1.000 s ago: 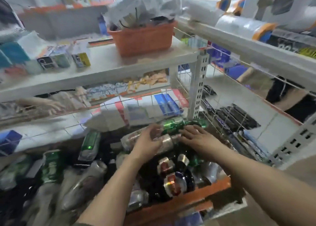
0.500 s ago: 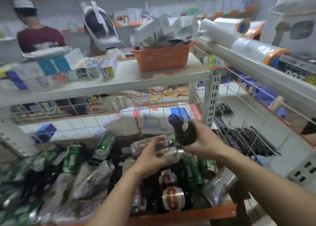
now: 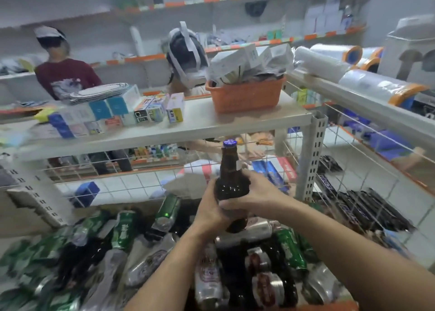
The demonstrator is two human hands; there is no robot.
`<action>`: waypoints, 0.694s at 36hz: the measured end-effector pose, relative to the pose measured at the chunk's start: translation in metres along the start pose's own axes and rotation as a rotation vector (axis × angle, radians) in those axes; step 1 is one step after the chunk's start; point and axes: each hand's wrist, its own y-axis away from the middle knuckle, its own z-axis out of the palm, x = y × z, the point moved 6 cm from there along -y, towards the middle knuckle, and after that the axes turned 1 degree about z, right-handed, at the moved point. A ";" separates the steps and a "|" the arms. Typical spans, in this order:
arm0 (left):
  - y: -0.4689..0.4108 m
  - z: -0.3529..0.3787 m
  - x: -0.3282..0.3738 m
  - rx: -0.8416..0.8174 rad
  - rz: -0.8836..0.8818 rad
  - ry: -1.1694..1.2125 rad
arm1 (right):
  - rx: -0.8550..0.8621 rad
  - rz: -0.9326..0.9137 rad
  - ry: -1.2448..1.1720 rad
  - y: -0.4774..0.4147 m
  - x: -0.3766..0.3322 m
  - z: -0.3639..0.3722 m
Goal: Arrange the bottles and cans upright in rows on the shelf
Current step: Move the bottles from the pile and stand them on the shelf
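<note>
**Upright bottle, nowhere flat to stand it**

Nearest me, below the brown bottle, the shelf is heaped with cans lying on their sides: a silver can under the bottle and a green can just right of its base. I see no bare patch of shelf. If I set the bottle down on those round sides, I expect it to tip and send the heap rolling toward the shelf's front edge.

Both my hands hold the bottle upright above the heap. My left hand wraps its lower body from the left, and my right hand closes round it from the right, fingers across the glass. The glass looks smooth. If I free one hand to clear a space, the bottle could slip and drop onto the cans.

Behind and left of the bottle a tilted green can lies on the heap, with the wire back beyond it. Shoving things that way may jam them against the wire. Above the bottle's blue cap the upper shelf board looks close, so lifting higher risks a knock.
</note>
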 end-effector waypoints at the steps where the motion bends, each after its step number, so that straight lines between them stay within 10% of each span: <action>1: 0.002 -0.005 -0.003 0.020 -0.011 0.022 | -0.040 0.005 0.005 -0.003 0.002 0.004; 12: 0.019 -0.059 -0.053 0.189 -0.091 0.063 | -0.038 0.174 0.292 0.011 0.089 0.020; 18: 0.026 -0.049 -0.062 0.204 -0.100 0.100 | -0.571 0.308 0.679 0.043 0.122 0.083; 25: 0.034 -0.030 -0.076 0.147 -0.127 0.081 | -0.643 0.264 0.974 0.053 0.156 0.104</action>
